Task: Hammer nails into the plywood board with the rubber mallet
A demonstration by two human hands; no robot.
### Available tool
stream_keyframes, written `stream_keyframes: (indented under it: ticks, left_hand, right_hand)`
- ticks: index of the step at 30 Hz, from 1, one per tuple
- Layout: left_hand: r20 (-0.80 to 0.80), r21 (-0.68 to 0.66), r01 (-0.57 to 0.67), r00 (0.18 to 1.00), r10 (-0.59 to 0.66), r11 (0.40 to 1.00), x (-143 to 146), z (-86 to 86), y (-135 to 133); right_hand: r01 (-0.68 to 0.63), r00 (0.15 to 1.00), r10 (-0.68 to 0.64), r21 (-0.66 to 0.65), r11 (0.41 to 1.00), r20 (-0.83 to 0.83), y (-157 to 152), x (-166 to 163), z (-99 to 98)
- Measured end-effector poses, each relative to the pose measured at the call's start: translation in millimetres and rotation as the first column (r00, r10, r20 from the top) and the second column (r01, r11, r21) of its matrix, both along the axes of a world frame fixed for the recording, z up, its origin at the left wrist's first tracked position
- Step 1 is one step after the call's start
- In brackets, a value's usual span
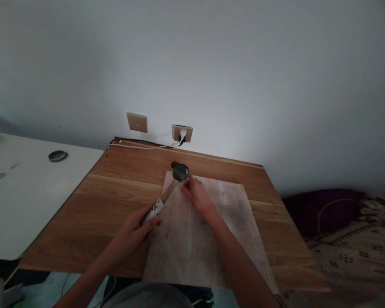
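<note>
A hammer (168, 191) with a dark round head and a wooden handle, white at the grip, slants over a worn pale board (182, 252). My left hand (136, 229) is closed around the lower handle. Close beside the hammer head, my right hand (197, 194) has its fingers pinched together above the far left part of the board. Whatever those fingertips hold is too small to make out. A few tiny bits (205, 222) lie on the board beside my right forearm.
The board rests on a wooden table (115, 214) against the wall. A socket (188, 133) with plugs and cables (141, 147) is behind it. At left stands a white table (51, 192) with a dark round lid-like object (57, 156). Patterned fabric (356, 252) lies at right.
</note>
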State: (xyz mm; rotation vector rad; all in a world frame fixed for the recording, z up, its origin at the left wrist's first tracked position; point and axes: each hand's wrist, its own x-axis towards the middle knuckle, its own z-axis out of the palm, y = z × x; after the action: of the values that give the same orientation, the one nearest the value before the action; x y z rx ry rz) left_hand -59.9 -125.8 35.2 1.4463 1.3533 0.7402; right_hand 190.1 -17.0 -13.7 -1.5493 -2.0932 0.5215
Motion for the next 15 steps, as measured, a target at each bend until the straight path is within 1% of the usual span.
stream_keyframes:
  ticks: [3, 6, 8, 10, 13, 15]
  left_hand:
    - [0.018, -0.077, 0.053, 0.999, -0.051, 0.996, 8.4, -1.1, 4.7]
    - [0.043, -0.142, 0.098, 0.995, -0.093, 0.985, 10.8, -7.0, 3.0]
    - [0.067, -0.161, 0.086, 0.995, -0.076, 0.983, 8.2, -10.1, -0.4]
    - [0.083, -0.171, 0.067, 0.995, -0.053, 0.983, 4.1, -11.3, -3.4]
    - [0.055, -0.176, 0.045, 0.998, -0.036, 0.983, 0.9, -11.3, -4.5]
    - [-0.006, -0.13, 0.03, 1.0, -0.031, 0.991, 2.8, -12.2, -3.4]
  right_hand:
    - [0.044, 0.998, -0.044, -0.002, 0.999, -0.054, -10.6, 17.1, 4.0]
    - [0.053, 0.997, -0.052, 0.013, 0.999, -0.058, -26.7, 45.9, 10.4]
    - [0.038, 0.997, -0.038, 0.005, 0.999, -0.06, -40.8, 66.1, 15.7]
    - [0.025, 0.998, -0.027, -0.029, 0.999, -0.049, -57.1, 82.2, 21.8]
    - [-0.041, 0.999, 0.042, -0.114, 0.993, 0.001, -82.5, 93.1, 31.1]
    - [-0.099, 0.994, 0.106, -0.155, 0.983, 0.041, -96.9, 90.8, 36.5]
